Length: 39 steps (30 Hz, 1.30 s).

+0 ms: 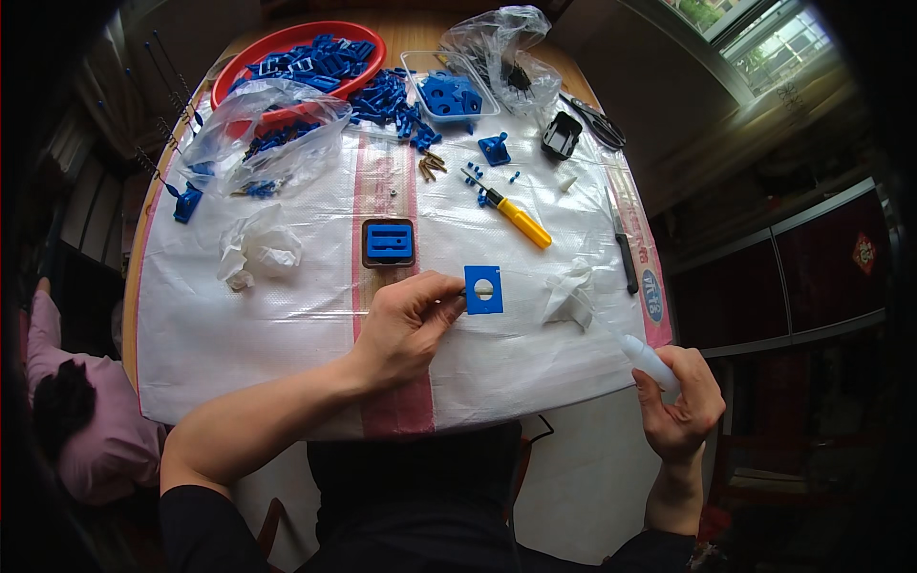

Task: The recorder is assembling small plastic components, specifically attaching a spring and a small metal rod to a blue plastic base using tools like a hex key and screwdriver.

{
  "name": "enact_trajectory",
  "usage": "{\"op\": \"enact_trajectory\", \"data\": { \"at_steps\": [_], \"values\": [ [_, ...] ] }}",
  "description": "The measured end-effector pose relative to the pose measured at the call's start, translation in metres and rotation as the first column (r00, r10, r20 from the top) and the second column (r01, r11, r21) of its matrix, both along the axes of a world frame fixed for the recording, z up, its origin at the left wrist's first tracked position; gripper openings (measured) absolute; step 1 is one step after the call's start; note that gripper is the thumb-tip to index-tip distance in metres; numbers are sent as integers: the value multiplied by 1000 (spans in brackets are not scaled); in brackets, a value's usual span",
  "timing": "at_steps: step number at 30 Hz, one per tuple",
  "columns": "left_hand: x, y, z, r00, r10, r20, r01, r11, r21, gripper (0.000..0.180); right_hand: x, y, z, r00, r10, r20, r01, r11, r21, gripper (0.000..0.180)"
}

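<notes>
My left hand pinches the left edge of a flat blue square plate with a round hole, holding it just above the white woven sheet. My right hand is off the table's right front corner and grips a small white squeeze bottle, its thin nozzle pointing up and left toward a crumpled white tissue. A blue rectangular part sits on a dark brown block just beyond my left hand.
A yellow-handled screwdriver, a black-handled knife, scissors, a black part, a red bowl of blue parts, a clear tray, plastic bags and another tissue lie on the sheet. A person in pink is at lower left.
</notes>
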State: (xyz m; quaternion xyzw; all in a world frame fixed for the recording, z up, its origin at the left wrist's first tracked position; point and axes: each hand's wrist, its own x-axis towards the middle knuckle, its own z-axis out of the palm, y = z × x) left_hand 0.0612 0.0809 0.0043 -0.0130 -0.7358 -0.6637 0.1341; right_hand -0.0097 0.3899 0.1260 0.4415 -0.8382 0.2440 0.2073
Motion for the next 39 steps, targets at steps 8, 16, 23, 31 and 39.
{"op": "enact_trajectory", "data": {
  "at_steps": [8,16,23,31,39],
  "values": [
    [-2,1,-2,1000,22,-17,-22,1000,22,15,0,-1,-2,1000,2,8,-2,1000,-15,25],
    [-2,2,-2,999,31,-21,-30,999,31,16,-1,-1,-2,1000,2,11,-1,1000,-20,24],
    [-2,2,-1,999,39,-28,-38,999,17,17,2,0,-1,1000,-9,19,10,999,-42,25],
    [-2,2,-2,999,38,-35,-37,999,29,17,2,-6,-4,1000,26,18,-25,999,-34,26],
    [-3,2,-4,999,26,-39,-23,998,58,18,2,-11,-4,998,62,23,-61,998,-23,27]
  ]
}}
